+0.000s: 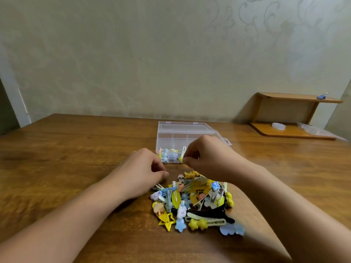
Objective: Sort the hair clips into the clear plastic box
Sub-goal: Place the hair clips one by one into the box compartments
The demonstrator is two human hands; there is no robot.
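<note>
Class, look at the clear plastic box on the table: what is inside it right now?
The clear plastic box holds a few small clips in its near-left compartments; its far compartments look empty. The right hand covers its right side, so anything there is hidden.

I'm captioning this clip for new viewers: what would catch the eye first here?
First, the bright pile of hair clips, mostly yellow and blue, on the wooden table near the viewer. Just beyond it, the left hand and right hand work before the open clear plastic box, holding a few clips.
</note>
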